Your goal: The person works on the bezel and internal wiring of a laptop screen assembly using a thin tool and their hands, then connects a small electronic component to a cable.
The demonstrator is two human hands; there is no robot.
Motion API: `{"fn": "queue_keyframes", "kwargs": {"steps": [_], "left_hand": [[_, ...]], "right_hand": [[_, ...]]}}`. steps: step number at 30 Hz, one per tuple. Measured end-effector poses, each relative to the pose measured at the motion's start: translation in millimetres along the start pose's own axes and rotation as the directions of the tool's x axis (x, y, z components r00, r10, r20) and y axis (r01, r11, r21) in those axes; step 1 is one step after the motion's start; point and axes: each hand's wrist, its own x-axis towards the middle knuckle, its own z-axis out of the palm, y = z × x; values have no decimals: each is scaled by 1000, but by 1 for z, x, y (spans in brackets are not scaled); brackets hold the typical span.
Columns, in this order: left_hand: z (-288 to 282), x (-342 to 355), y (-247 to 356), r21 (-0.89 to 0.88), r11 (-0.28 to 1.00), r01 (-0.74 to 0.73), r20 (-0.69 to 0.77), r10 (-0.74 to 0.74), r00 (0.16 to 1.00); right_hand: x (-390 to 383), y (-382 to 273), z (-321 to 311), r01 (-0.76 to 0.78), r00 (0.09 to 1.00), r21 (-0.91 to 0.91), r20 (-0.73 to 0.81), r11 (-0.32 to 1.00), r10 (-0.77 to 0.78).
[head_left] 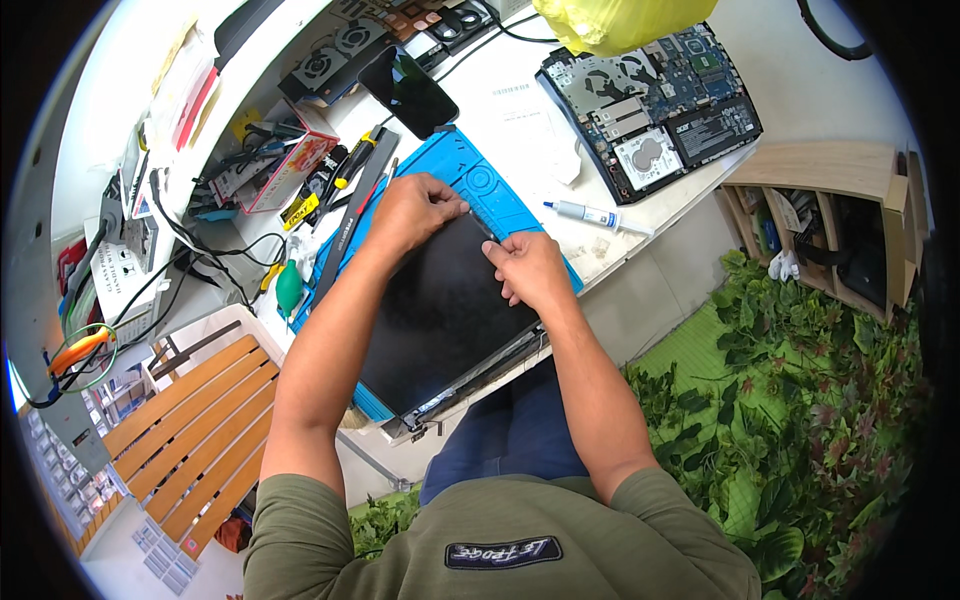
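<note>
A black laptop screen (440,310) lies on the blue work mat (470,165), its lower edge near the front of the table. My left hand (415,215) is closed in a pinch at the screen's far edge. At the upper right corner of the screen, my right hand (530,268) has its fingers curled and closed on the edge. Between the two hands runs a thin dark strip of the screen's border; whether it is loose I cannot tell. Along the left of the mat lies a long black bar (350,215), with a thin red-and-black tool beside it.
An opened laptop base (660,110) sits at the far right, near a yellow bag (620,20). A white glue tube (585,214), a phone (410,90), yellow-black tools (355,160) and a green air blower (289,288) surround the mat. A wooden shelf (820,165) stands right.
</note>
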Motion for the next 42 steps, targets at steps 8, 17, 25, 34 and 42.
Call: {"fn": "queue_keyframes", "kwargs": {"steps": [8, 17, 25, 34, 42], "left_hand": [[0, 3, -6, -89, 993, 74, 61, -69, 996], [-10, -14, -15, -233, 970, 69, 96, -48, 994], [-12, -65, -3, -338, 918, -207, 103, 255, 961], [18, -113, 23, -229, 882, -412, -152, 385, 910], [28, -116, 14, -181, 867, -465, -279, 408, 869]], "right_hand": [[0, 4, 0, -21, 1000, 97, 25, 995, 18], [-22, -1, -1, 60, 990, 106, 120, 993, -72], [-47, -12, -10, 60, 972, 51, 225, 997, -70], [-39, 1, -15, -28, 930, 298, 358, 954, -84], [-48, 2, -11, 11, 885, 321, 437, 947, -159]]}}
